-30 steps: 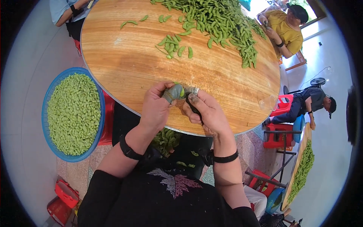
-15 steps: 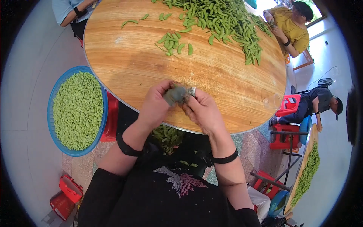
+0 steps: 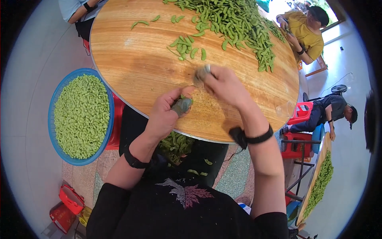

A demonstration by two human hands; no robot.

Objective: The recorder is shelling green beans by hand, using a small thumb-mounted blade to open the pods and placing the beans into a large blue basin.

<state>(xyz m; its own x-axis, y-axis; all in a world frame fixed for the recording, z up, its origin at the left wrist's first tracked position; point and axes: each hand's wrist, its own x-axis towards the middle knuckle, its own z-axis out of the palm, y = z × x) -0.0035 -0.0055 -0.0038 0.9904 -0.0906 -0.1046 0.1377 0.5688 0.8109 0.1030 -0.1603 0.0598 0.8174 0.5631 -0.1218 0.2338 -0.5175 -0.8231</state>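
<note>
My left hand (image 3: pixel 164 113) is closed above the near edge of the round wooden table (image 3: pixel 139 75). Bits of green soybean show between its thumb and fingers, which wear grey-green finger covers. Farther forward and to the right, my right hand (image 3: pixel 223 81) is stretched out over the tabletop. Its covered fingertips are smeared by motion, so whether they hold anything is unclear. Just beyond them lies a small group of green soybean pods (image 3: pixel 183 46). A large heap of pods (image 3: pixel 234 30) covers the far side of the table.
To the left stands a blue basket (image 3: pixel 50 115) full of shelled beans (image 3: pixel 80 117). A clear plastic cup (image 3: pixel 285 108) is at the table's right edge. Discarded pods (image 3: pixel 175 144) lie below the near edge. Other people sit around, one in a yellow shirt (image 3: pixel 308 38) handling something at the far right.
My hands were together over the near edge and have parted. The right one has moved forward toward the small group of pods; the left has stayed near its place.
</note>
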